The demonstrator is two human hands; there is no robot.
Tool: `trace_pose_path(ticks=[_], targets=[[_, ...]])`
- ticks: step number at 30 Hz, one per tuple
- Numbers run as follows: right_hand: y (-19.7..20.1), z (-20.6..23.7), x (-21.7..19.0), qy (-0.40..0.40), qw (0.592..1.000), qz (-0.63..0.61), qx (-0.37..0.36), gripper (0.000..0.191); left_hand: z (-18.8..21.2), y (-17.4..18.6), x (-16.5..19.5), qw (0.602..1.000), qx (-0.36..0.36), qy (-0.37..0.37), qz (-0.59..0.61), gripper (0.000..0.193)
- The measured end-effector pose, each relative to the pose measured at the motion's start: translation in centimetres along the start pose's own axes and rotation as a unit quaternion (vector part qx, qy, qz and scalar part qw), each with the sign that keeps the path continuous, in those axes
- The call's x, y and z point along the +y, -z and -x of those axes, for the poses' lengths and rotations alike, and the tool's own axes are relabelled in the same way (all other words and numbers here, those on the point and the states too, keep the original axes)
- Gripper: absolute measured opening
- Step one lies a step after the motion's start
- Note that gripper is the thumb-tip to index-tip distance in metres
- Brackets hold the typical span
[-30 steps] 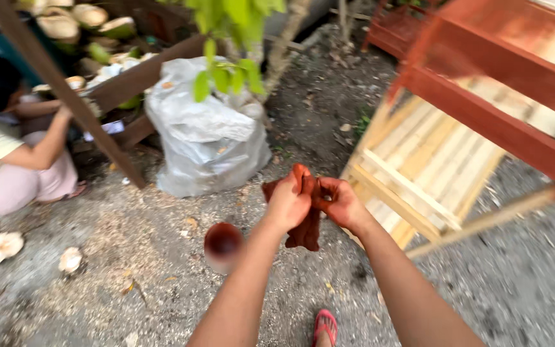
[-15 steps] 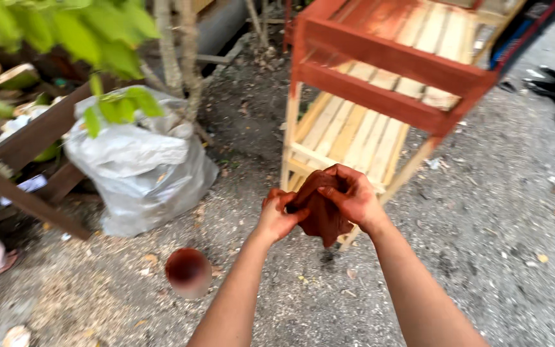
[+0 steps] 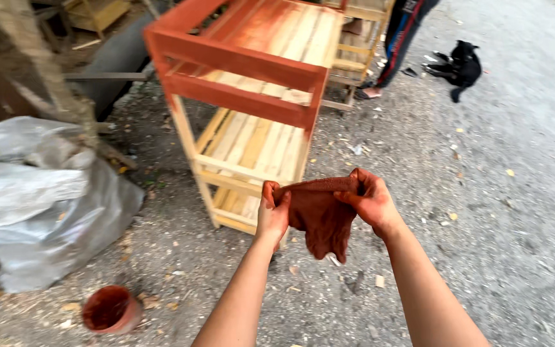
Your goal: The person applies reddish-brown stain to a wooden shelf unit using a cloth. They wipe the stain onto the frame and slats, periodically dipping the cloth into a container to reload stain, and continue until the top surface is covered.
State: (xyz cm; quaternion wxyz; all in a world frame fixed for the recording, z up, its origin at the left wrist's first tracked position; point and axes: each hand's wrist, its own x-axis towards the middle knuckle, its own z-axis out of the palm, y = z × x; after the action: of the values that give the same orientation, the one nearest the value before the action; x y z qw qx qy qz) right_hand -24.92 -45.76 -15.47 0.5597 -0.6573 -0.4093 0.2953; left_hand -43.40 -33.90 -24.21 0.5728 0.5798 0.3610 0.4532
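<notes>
Both of my hands hold a red-brown stained rag (image 3: 321, 216) stretched between them at chest height. My left hand (image 3: 273, 212) pinches its left top corner, and my right hand (image 3: 370, 200) grips the right top corner; both hands are smeared with the same red-brown stain. The rag hangs down loosely between them. Just beyond it stands a wooden slatted shelf rack (image 3: 245, 83), its upper frame coated red-brown and its lower rails still bare pale wood.
A small round pot of red-brown stain (image 3: 111, 309) sits on the gravel at lower left. A grey plastic sack (image 3: 40, 205) leans by a tree trunk (image 3: 40, 71). Farther off are another person's legs (image 3: 398, 38) and a black dog (image 3: 461, 64).
My view has swung right and closer to the rack. The bunched rag is now spread out between my hands. The pot has shifted to the lower left of view.
</notes>
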Motion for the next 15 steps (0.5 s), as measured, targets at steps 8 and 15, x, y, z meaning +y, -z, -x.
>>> trace_pose_path(ticks=[8,15], targets=[[11.4,0.1,1.5,-0.022,0.995,0.061,0.082,0.026,1.8,-11.4,3.9,0.940,0.010,0.118,-0.320,0.032],[19.0,-1.6,3.1,0.036,0.983,0.122,0.130,0.028,1.4,-17.4,4.8,0.883,-0.036,0.037,-0.467,0.048]])
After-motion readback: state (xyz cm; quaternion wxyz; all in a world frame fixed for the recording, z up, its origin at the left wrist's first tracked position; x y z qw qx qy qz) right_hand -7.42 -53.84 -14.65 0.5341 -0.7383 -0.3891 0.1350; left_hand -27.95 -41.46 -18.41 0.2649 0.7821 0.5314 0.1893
